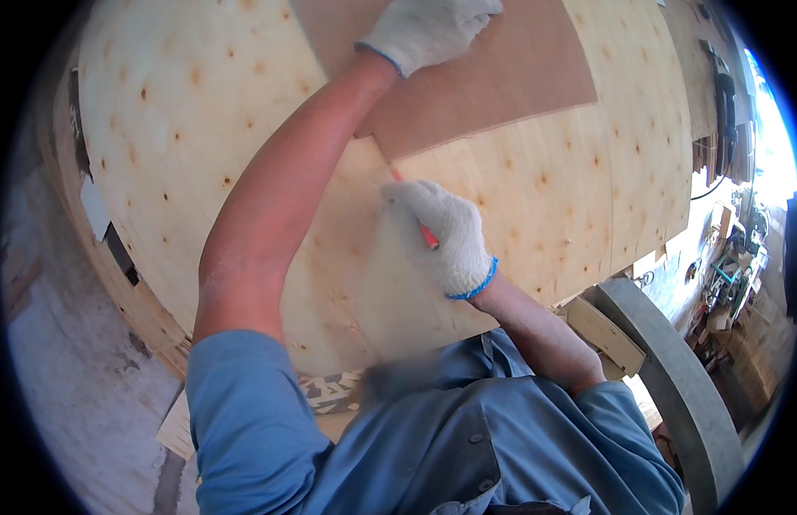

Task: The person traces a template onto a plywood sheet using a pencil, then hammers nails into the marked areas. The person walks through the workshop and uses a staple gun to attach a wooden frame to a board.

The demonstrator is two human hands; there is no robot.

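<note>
A large knotty plywood sheet [544,184] lies in front of me, with a thinner brown board [510,86] on top at its far side. My left hand [428,33], in a white knit glove, rests on the brown board with its fingers laid out to the right; the fingertips are near the top of the view. Closer to me, my gloved right hand [445,227] grips a slim red pencil [429,237]. The pencil's far end points at the near corner of the brown board, and whether its tip touches is hard to make out.
A curved grey metal piece [664,378] stands at the right, beside wooden blocks [606,335]. Farther right, assorted tools and scraps [733,275] are piled up. A dark-handled tool [724,94] lies at the upper right. Pale floor [81,378] shows on the left.
</note>
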